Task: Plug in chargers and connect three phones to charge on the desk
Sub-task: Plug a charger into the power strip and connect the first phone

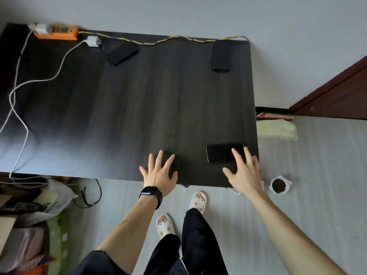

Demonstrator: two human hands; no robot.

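Three black phones lie on the dark desk [139, 116]: one [121, 53] at the back left of middle, one [221, 56] at the back right, one [222, 153] near the front right corner. An orange power strip [56, 33] sits at the back left with a white charger [40, 28] plugged into it; a second white charger [93, 41] lies beside it. Their white cables [17, 108] run off the left front edge. My left hand [159, 174] hovers open over the front edge. My right hand [243, 171] is open, its fingertips over the near phone's right end.
A yellow-and-blue twisted cord [178, 39] runs along the desk's back edge by the grey wall. Bags and boxes [29, 215] crowd the floor at left. A black cable [91, 197] lies under the desk edge. A small cup [279, 185] stands on the floor at right.
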